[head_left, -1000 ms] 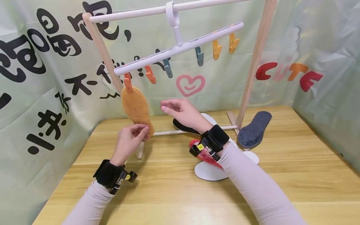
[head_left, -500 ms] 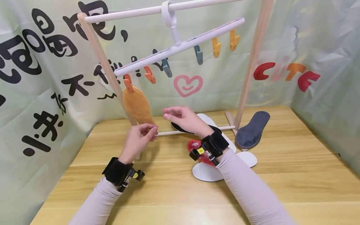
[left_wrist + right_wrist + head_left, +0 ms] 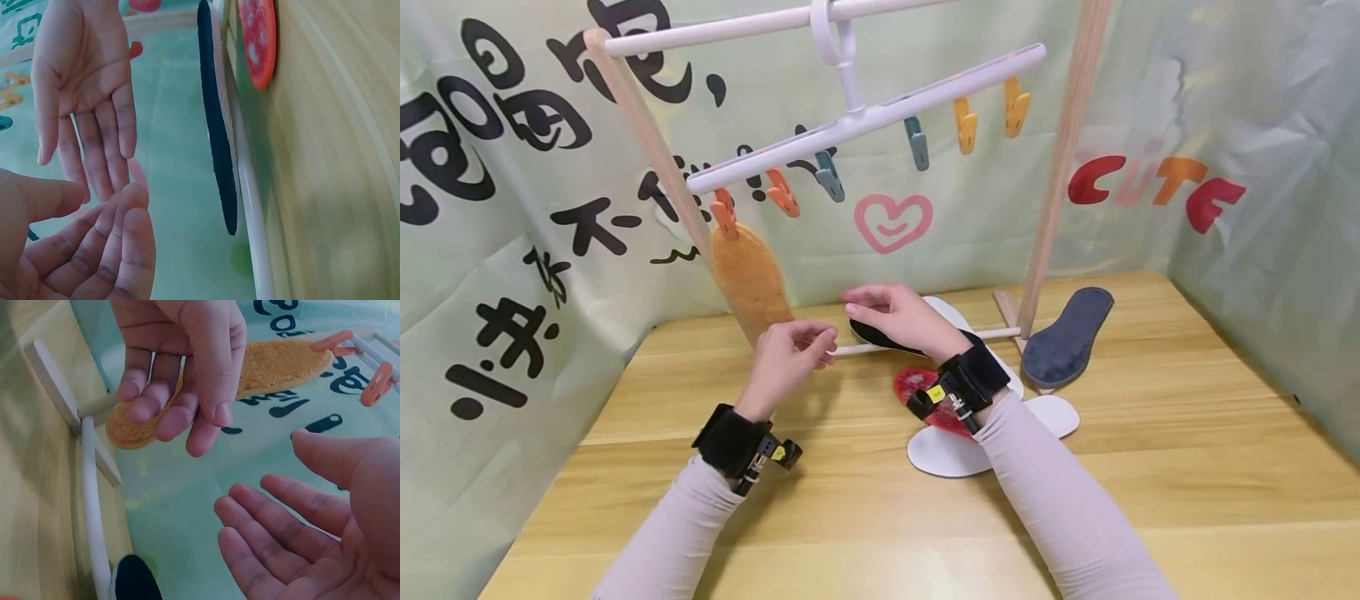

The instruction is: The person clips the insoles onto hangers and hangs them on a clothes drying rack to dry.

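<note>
An orange fuzzy insole [image 3: 748, 271] hangs from an orange clothespin [image 3: 725, 217] at the low left end of a tilted white clip hanger [image 3: 880, 115]. My left hand [image 3: 788, 360] is in front of the insole's lower end and hides it in the head view. In the right wrist view a gap-free overlap remains, so contact cannot be told. The left hand's fingers are loosely bent and hold nothing. My right hand [image 3: 904, 318] hovers to its right, palm facing left, with relaxed fingers [image 3: 281, 525] and nothing in them. A black-topped insole [image 3: 880, 337] lies behind and below it.
The hanger hooks on a rack's white top bar [image 3: 715, 32]. More clothespins hang along it, including a yellow clothespin [image 3: 966, 127]. A red insole [image 3: 925, 398], a white insole [image 3: 943, 454] and a dark grey insole [image 3: 1067, 337] lie on the wooden table [image 3: 850, 533].
My left hand has let go of the orange insole's lower end and moved right toward my right hand. The right hand has lowered slightly. The view has shifted a little.
</note>
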{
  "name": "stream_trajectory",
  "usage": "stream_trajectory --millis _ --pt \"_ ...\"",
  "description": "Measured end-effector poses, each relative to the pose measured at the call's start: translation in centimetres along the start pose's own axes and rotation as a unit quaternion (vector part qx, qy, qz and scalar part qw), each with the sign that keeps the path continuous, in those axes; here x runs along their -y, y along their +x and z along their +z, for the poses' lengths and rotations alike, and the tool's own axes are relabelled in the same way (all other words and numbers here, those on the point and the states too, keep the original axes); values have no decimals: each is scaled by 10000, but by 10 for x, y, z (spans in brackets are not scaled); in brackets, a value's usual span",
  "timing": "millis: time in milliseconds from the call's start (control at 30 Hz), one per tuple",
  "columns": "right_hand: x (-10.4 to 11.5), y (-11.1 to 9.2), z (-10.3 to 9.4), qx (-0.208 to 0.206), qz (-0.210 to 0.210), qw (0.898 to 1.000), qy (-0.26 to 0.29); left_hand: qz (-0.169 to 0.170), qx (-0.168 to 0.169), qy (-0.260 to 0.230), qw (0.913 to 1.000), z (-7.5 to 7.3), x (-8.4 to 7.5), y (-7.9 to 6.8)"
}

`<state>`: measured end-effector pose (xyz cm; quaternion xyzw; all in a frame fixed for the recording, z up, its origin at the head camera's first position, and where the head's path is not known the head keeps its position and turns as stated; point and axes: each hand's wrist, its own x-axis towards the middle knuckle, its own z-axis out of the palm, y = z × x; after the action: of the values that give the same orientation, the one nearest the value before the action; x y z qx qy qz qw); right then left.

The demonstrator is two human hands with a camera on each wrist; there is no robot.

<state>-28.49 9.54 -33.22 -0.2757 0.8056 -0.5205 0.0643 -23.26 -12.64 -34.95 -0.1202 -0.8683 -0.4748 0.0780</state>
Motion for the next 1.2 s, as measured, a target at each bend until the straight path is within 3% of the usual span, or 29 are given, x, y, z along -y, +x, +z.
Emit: stream_trajectory --millis 267,1200 --pt "-9 -2 -10 23 79 9995 -313 -31 215 -99 9997 13 -5 6" --pt "-19 -7 -27 -175 315 9947 -961 -327 190 -487 9981 49 -12 18"
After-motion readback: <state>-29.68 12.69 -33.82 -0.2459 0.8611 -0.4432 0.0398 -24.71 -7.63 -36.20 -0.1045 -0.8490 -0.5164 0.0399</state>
